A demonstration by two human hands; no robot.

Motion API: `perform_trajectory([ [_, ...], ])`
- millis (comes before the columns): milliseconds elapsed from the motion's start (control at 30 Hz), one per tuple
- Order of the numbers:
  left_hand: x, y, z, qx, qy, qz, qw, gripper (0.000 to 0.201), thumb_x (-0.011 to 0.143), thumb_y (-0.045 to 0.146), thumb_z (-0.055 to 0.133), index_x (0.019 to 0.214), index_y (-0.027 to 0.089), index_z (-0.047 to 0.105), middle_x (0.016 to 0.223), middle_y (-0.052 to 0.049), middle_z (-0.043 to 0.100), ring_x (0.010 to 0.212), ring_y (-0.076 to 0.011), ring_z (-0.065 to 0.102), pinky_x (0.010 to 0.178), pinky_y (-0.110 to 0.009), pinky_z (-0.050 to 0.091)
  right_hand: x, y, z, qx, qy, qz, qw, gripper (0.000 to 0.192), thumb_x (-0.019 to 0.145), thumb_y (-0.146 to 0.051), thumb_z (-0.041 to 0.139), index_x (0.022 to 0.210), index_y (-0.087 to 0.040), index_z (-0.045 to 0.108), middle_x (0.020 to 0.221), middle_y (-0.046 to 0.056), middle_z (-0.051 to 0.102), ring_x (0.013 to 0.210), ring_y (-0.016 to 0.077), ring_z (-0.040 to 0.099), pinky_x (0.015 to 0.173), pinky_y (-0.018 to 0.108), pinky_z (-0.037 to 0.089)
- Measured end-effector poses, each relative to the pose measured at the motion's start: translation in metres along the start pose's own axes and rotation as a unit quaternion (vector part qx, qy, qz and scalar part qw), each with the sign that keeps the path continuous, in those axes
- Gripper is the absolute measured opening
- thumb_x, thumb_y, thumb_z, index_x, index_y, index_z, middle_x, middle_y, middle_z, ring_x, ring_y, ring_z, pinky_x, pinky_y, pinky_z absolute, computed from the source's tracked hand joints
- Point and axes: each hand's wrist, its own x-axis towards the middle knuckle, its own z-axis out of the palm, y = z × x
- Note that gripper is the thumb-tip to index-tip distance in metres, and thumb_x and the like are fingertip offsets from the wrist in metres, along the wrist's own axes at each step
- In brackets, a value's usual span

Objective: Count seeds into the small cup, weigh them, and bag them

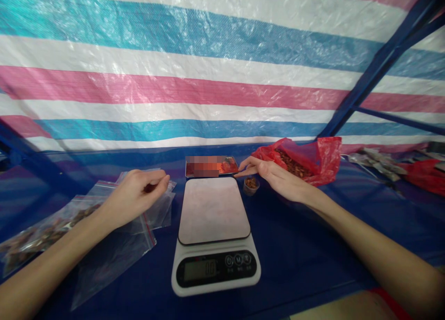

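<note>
Left hand (134, 192) pinching small dark piece over clear zip bags (114, 250); right hand (271, 174) loosely open, fingertips on phone (212, 166).

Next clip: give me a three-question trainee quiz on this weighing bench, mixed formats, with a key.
1. True or false: something lies on the scale platform.
2. The right hand reaches towards: A) the phone B) the zip bags C) the scale's buttons.
3. Fill in: the small cup stands just in front of the ___ bag.

Key: 1 false, the platform is bare. 2 A, its fingertips are at the phone's edge. 3 red. The left hand is pinched over the zip bags.
</note>
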Motion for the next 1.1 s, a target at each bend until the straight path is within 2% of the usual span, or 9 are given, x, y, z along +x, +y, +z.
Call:
perform_trajectory([
  [200, 0.0009, 0.002, -0.0008, -0.004, -0.005, -0.01, 1.0, 0.052, 0.106, 0.044, 0.042, 0.062, 0.019, 0.049, 0.057, 0.004, 0.04, 0.049, -0.0093, 0.041, 0.052, -0.027, 0.029, 0.001, -0.0032, -0.003, -0.045, 0.021, -0.019, 0.999, 0.077, 0.106, -0.077, 0.026, 0.111, -0.018, 0.077, 0.113, 0.012, 0.078, 0.11, 0.0262, 0.074, 0.105, 0.042, 0.053],
  [333, 0.001, 0.0019, -0.0004, 0.001, -0.005, -0.011, 1.0, 0.052, 0.107, 0.044, 0.041, 0.062, 0.019, 0.049, 0.058, 0.004, 0.041, 0.05, -0.0096, 0.042, 0.052, -0.027, 0.029, 0.0009, -0.0023, -0.0045, -0.063, 0.035, -0.031, 0.997, 0.077, 0.108, -0.073, 0.027, 0.11, -0.018, 0.08, 0.113, 0.013, 0.079, 0.111, 0.0267, 0.074, 0.106, 0.042, 0.053],
  [467, 0.0005, 0.0005, 0.0005, 0.004, -0.011, -0.009, 1.0, 0.051, 0.107, 0.044, 0.042, 0.064, 0.019, 0.051, 0.058, 0.005, 0.042, 0.05, -0.0095, 0.043, 0.053, -0.027, 0.03, 0.0007, 0.0018, -0.0027, -0.079, 0.043, -0.009, 0.996, 0.071, 0.11, -0.068, 0.031, 0.11, -0.018, 0.082, 0.113, 0.013, 0.08, 0.11, 0.0267, 0.074, 0.106, 0.043, 0.053],
  [667, 0.0001, -0.0014, 0.001, 0.003, -0.01, -0.011, 1.0, 0.051, 0.108, 0.044, 0.041, 0.063, 0.019, 0.047, 0.058, 0.005, 0.039, 0.05, -0.0093, 0.041, 0.052, -0.026, 0.028, 0.0006, 0.002, -0.0017, -0.085, 0.047, 0.022, 0.995, 0.071, 0.109, -0.068, 0.034, 0.111, -0.019, 0.084, 0.116, 0.013, 0.08, 0.111, 0.0293, 0.074, 0.106, 0.044, 0.053],
  [900, -0.0002, -0.0003, 0.0006, 0.007, -0.008, -0.009, 1.0, 0.052, 0.107, 0.044, 0.041, 0.062, 0.019, 0.046, 0.058, 0.005, 0.038, 0.05, -0.0089, 0.041, 0.052, -0.026, 0.028, 0.0033, 0.0013, 0.0004, 0.027, 0.017, 0.021, 0.999, 0.072, 0.108, -0.071, 0.035, 0.113, -0.02, 0.085, 0.116, 0.012, 0.082, 0.114, 0.0279, 0.076, 0.113, 0.045, 0.052],
  [1100, 0.0002, 0.0005, -0.0003, 0.007, -0.008, -0.011, 1.0, 0.052, 0.107, 0.044, 0.041, 0.063, 0.019, 0.05, 0.058, 0.005, 0.041, 0.05, -0.0089, 0.043, 0.052, -0.026, 0.028, 0.0036, 0.0029, 0.0002, 0.018, 0.021, 0.03, 0.999, 0.072, 0.107, -0.072, 0.037, 0.106, -0.019, 0.086, 0.115, 0.012, 0.083, 0.113, 0.0284, 0.076, 0.115, 0.046, 0.051],
])
